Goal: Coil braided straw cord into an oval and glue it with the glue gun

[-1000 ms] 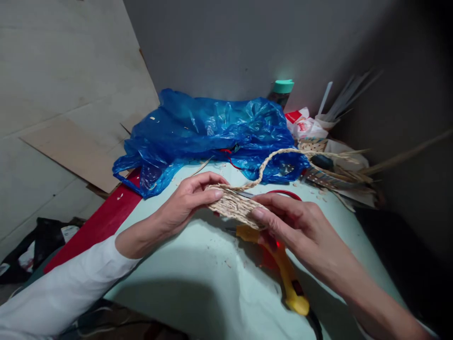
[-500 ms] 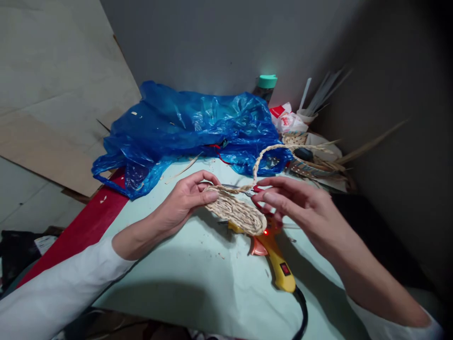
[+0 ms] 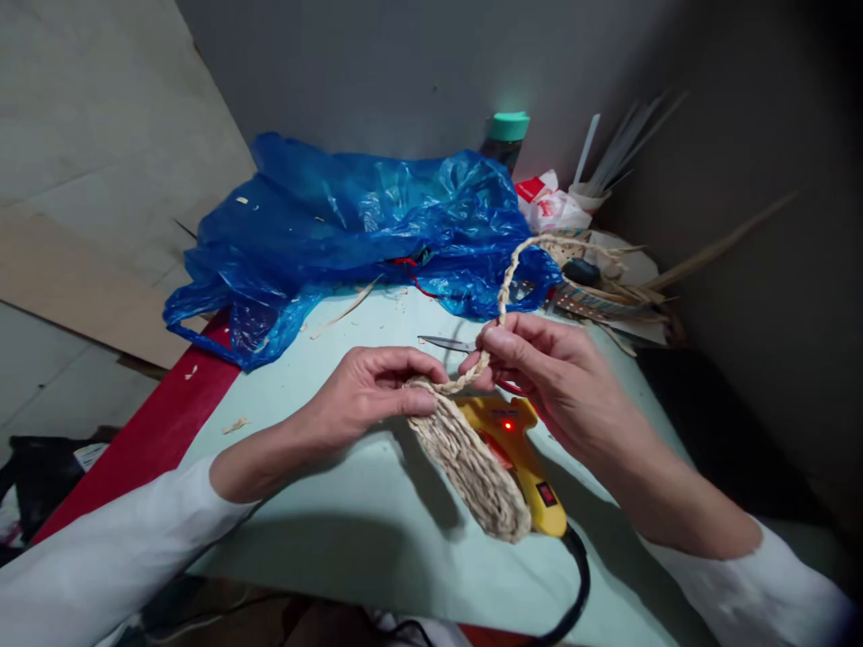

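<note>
An oval coil of braided straw [image 3: 472, 467] hangs tilted from my left hand [image 3: 378, 386], its upper end pinched between thumb and fingers. From that end runs a loose straw braid [image 3: 507, 283]. My right hand [image 3: 546, 359] is closed on this braid, thumb against fingers, and its free tail arches up and off to the right. Beneath and beside the coil lies a yellow glue gun [image 3: 539, 467] with a lit red light, partly covered by the coil. Scissors [image 3: 445, 343] with red handles lie behind my right hand, which hides part of them.
A crumpled blue plastic bag [image 3: 351, 216] covers the back of the table [image 3: 324, 530]. Right of it stand a teal-lidded jar [image 3: 507, 135], a small basket [image 3: 593, 292] with straw, and a cup of clear sticks [image 3: 590, 193]. The glue gun's black cord [image 3: 580, 584] drops over the front edge.
My right hand has closed on the loose braid, having been open near it. The coil has come nearer and swung more steeply downward in my left hand. The view has shifted slightly.
</note>
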Tool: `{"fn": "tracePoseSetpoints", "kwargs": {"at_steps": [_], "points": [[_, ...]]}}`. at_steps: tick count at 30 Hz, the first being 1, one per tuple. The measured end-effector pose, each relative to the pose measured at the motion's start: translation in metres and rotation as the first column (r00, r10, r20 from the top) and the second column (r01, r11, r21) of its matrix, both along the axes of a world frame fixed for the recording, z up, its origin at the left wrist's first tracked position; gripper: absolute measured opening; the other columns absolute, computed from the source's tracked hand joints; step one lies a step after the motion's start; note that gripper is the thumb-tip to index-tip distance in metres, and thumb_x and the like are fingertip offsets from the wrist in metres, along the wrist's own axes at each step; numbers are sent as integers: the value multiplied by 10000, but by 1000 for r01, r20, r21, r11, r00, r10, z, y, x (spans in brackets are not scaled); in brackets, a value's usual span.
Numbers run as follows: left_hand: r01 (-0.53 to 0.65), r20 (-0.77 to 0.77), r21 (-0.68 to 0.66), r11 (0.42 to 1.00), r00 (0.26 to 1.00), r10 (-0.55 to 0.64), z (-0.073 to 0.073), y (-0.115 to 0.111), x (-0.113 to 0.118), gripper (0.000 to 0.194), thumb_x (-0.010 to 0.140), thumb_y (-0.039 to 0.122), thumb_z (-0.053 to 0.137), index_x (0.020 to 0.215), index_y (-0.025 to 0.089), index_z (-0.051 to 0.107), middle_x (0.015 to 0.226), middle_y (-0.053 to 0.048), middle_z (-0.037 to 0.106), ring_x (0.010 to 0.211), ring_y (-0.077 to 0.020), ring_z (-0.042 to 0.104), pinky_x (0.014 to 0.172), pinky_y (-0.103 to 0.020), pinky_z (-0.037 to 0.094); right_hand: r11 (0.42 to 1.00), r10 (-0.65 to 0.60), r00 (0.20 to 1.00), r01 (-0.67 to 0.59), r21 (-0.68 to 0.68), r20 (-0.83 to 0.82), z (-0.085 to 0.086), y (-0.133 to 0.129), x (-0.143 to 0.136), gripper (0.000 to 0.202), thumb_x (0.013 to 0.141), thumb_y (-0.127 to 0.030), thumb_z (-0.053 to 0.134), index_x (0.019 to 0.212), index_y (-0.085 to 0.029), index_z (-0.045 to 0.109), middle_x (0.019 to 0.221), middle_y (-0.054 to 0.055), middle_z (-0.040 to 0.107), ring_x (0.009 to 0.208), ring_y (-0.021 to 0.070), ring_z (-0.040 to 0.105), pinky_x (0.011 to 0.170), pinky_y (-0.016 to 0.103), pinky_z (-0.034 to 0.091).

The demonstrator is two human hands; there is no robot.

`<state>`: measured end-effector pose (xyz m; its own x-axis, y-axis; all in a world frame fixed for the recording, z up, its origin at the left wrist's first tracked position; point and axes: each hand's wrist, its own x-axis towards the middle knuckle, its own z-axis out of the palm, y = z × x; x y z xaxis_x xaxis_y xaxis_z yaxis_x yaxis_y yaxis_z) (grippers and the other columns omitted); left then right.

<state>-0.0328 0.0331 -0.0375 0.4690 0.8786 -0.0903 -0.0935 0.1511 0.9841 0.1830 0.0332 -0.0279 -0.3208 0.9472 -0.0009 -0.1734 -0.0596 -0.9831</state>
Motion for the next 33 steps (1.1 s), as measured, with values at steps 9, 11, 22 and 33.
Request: {"fn": "tracePoseSetpoints", "kwargs": {"at_steps": [9, 11, 22, 33], "points": [[40, -54, -20, 999, 998, -41, 2, -1, 3, 109, 703, 134, 836, 796, 178, 801, 787, 10, 706, 719, -85, 578, 694, -181, 454, 999, -48, 990, 50, -14, 136, -8, 0, -6, 324, 914, -446, 662, 785, -172, 547, 625, -1, 613, 458, 88, 495, 455, 174, 405], [51, -1, -87, 995, 999, -51, -2, 0, 4, 136, 692, 159, 853, 811, 172, 789, 775, 11, 689, 701, -82, 575, 677, -179, 453, 999, -40, 971, 36, 22, 235, -3, 0, -4, 389, 964, -521, 560, 773, -181, 547, 630, 11, 612, 461, 105, 498, 454, 197, 403], [-157, 142, -226, 961, 971, 192, -8, 20, -3, 294, 686, 219, 881, 918, 166, 710, 858, -22, 694, 766, -121, 651, 726, -214, 538, 972, -219, 386, 8, 234, 896, 4, -49, 37, 408, 969, -547, 479, 817, -181, 578, 717, 65, 595, 611, 198, 515, 583, 295, 269], [-278, 117, -21, 960, 953, 278, -4, 30, -14, 284, 672, 221, 874, 902, 144, 726, 830, -5, 663, 756, -106, 585, 718, -205, 473, 997, -79, 201, -2, 81, 976, -26, -73, 35, 387, 906, -558, 430, 1067, -214, 500, 893, 55, 670, 744, 260, 648, 623, 327, 381]]}}
